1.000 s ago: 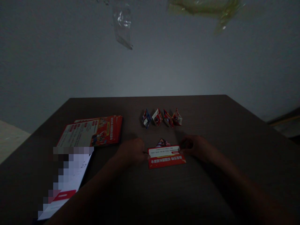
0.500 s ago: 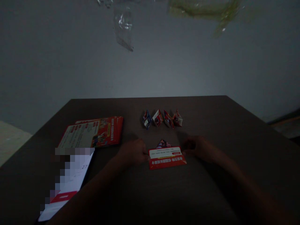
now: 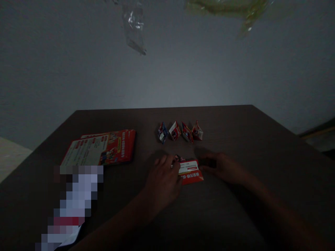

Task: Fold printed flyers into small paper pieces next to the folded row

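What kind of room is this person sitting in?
Probably a plain indoor room, perhaps at home, though it is too dim to be sure. A bare wall rises behind the brown tabletop, with yellowish tape stuck on it.

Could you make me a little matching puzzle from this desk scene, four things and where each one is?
1. stack of printed sheets
2. four small folded papers
3. red-and-white sheet
4. clear plastic piece

A. on the wall
B. left of the left hand
C. partly covered by the left hand
D. side by side in a row

Pairs: 1-B, 2-D, 3-C, 4-A
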Demonstrator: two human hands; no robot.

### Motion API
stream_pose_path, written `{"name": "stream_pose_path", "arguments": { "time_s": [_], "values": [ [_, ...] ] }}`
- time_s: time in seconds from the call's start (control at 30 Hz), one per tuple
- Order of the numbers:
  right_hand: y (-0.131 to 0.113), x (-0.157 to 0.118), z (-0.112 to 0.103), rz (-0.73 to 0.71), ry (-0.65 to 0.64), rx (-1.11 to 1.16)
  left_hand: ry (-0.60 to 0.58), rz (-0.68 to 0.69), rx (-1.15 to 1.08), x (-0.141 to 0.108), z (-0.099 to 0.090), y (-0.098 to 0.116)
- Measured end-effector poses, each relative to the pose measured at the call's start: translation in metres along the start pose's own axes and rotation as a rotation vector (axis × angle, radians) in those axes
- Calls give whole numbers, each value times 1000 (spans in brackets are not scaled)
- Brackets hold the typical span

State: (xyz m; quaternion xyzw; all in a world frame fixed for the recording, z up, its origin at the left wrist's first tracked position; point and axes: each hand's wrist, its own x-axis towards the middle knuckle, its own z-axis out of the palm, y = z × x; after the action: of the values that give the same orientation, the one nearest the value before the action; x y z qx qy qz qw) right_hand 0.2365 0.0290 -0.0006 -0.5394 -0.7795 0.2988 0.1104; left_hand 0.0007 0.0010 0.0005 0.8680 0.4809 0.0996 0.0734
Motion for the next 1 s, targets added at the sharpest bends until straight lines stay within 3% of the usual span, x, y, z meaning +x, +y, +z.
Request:
{"name": "stream_pose_path", "arguments": {
  "time_s": [0.23, 0.5, 0.7, 1.0],
  "values": [
    [-7, 2, 5, -45, 10, 116, 84, 23, 16, -3, 9, 10],
    [-2, 11, 17, 14, 100, 136, 170, 21, -22, -1, 16, 7],
    [-4, 14, 22, 78, 154, 112, 183, 29, -13, 0, 16, 6],
    [-5, 13, 22, 72, 145, 269, 176, 37, -24, 1, 14, 6]
  ]
}}
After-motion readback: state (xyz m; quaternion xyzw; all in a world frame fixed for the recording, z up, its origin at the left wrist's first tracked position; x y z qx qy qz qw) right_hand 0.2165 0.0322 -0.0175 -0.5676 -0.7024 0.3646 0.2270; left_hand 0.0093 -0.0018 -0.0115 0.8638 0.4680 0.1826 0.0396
